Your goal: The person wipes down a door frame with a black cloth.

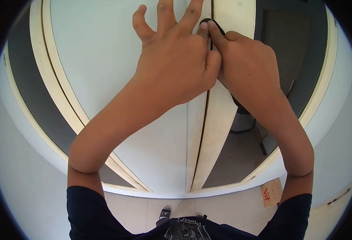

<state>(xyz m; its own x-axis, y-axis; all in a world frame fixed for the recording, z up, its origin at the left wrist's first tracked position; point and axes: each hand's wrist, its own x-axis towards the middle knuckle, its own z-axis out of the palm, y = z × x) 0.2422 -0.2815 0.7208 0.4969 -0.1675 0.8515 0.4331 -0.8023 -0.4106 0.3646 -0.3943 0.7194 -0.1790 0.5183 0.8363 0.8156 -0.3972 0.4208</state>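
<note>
Both hands are raised against a pale cabinet or wardrobe door point(156, 148), at the seam beside its cream frame point(214, 132). My left hand point(174, 56) has several fingers spread, and its index fingertip presses on a black object point(208, 20) at the seam. My right hand point(250, 60) points its index finger at the same black object, the fingertip beside the left one; its other fingers are curled. A dark strip continues behind the right hand and shows again below it. Most of the black object is hidden by the hands.
Dark glossy panels stand left point(32, 80) and right point(240, 160) of the pale door. A cardboard box point(272, 192) with red writing sits on the tiled floor point(136, 208) at the lower right. A handle point(339, 197) is at the right edge.
</note>
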